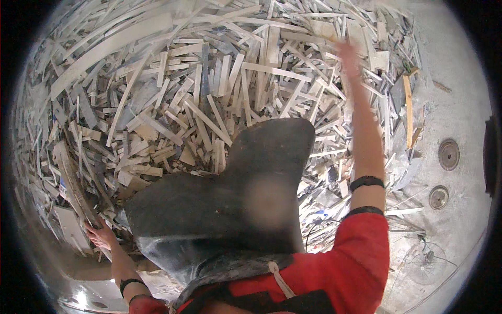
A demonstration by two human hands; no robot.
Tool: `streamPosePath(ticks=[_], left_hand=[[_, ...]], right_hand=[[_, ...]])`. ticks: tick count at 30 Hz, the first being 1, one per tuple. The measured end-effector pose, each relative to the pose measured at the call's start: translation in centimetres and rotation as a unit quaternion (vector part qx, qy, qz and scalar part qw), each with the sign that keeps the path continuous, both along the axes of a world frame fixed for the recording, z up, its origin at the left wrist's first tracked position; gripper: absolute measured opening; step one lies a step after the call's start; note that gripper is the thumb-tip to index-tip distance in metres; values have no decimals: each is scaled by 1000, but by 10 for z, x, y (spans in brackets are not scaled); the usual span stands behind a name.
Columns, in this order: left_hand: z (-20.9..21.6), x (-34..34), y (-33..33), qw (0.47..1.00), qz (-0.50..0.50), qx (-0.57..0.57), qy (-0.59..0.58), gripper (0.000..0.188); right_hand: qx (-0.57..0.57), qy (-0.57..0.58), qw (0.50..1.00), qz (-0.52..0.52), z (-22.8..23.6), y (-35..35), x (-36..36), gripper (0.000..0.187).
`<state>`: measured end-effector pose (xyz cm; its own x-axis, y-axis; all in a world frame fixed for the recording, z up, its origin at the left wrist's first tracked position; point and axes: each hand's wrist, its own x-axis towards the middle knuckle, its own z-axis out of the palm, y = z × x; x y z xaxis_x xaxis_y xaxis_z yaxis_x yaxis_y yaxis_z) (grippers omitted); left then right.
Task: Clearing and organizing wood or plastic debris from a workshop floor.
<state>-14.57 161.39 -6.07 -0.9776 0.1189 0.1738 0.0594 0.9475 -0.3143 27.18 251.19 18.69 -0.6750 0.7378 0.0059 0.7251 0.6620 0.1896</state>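
Low on the left, my left hand [102,236] is closed around the near end of a long, worn plank [77,186]. The plank slants up and away across the pile of scrap strips [209,120]. My right arm reaches far out to the right. At its end my right hand [349,58] is above the far part of the pile, smeared by motion. Its fingers cannot be made out, nor whether they touch or hold any strip. A broad, pale curved board [112,52] lies across the pile at the far left.
My dark apron [225,204] hides the middle of the near pile. At the right runs a grey surface [452,99] with two round metal fittings [448,154]. A yellowish strip [408,112] lies along the pile's right edge. Thin wires [429,256] lie at the lower right.
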Motion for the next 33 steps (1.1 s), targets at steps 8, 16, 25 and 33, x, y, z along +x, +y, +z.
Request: streamPosePath(ticks=[8,16,25,33], left_hand=[[-12,-2,5,1000,19,10,-21,75],[-23,-4,-1,999,-9,47,-9,73],[-22,-10,-11,997,43,-44,-46,70],[32,7,19,993,34,11,-113,78]], right_hand=[[-66,-47,990,117,-114,-127,-50,38],[7,170,985,-16,38,-25,5,43],[-174,-90,967,-161,-176,-63,-109,92],[-173,-12,969,-175,-156,-79,-152,52]])
